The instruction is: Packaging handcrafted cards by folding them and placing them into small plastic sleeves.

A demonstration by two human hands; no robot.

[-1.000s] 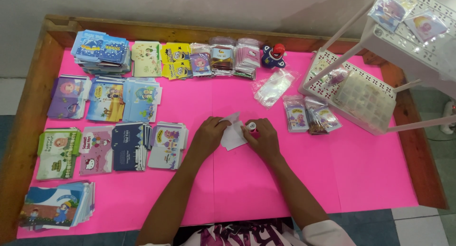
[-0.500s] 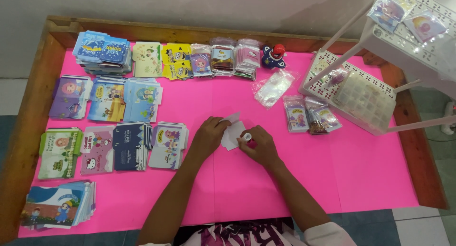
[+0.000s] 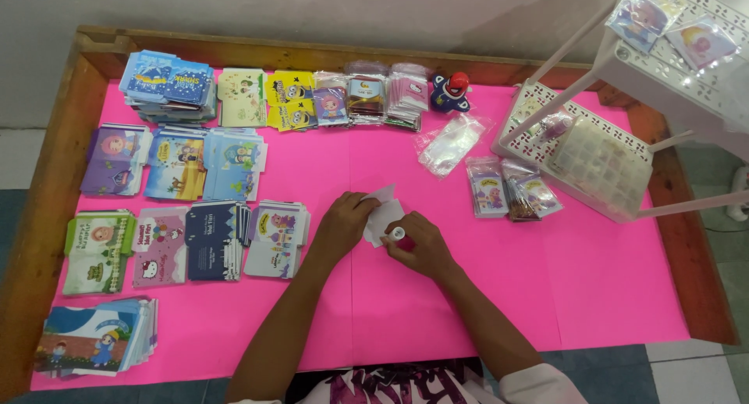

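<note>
At the near middle of the pink bench point(image 3: 468, 310), the left hand point(image 3: 341, 226) pins a small white paper piece point(image 3: 382, 217) flat, its grip closed on the edge. The right hand point(image 3: 420, 245) is curled tight around a small red-and-white tube point(image 3: 399, 234) touching the paper. Farther out, card stacks point(image 3: 211, 240) lie sorted left, and a white plastic rack point(image 3: 593, 162) stands right, both within reach.

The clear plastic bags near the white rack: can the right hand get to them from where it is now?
Probably yes. The clear plastic bags lie flat beyond the right hand, with only bare pink table cover between, but that hand already grips a small red stick.
</note>
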